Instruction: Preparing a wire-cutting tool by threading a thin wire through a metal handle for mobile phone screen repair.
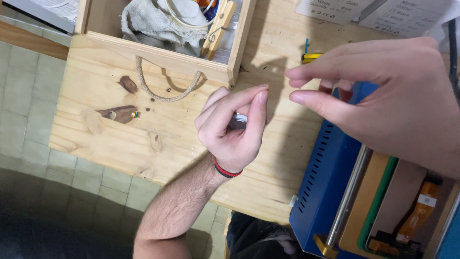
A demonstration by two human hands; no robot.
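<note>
Bench [120, 144]: pale pine with dark knots, filling most of the view; grey floor tiles show past its left edge.
Machine [326, 182]: blue metal box with vent slots at lower right, a steel rod along its top and a green-edged plate beside it.
Phone part [412, 211]: lies on the machine's plate, dark, with an orange flex strip across it.
Box [167, 57]: open wooden crate at the top of the bench, rope handle hanging on its front wall.
Rag [158, 21]: grey cloth bunched inside the box, beside a wooden clothespin [219, 26].
Cartons [373, 12]: white, at the top right edge.
Right hand [402, 105]: above the machine, close to the camera; thumb and forefinger nearly pinched together, tips just apart. Whether anything thin lies between them cannot be told.
Left hand [232, 127]: over the bench, between box and machine, wrist wearing a red and black band [226, 170].
Left fingers [258, 108]: curled closed around a small metal piece.
Metal piece [238, 121]: silvery, mostly hidden in the left palm, its shape unclear.
Yellow tool [310, 57]: small, on the bench just behind the right fingers.
</note>
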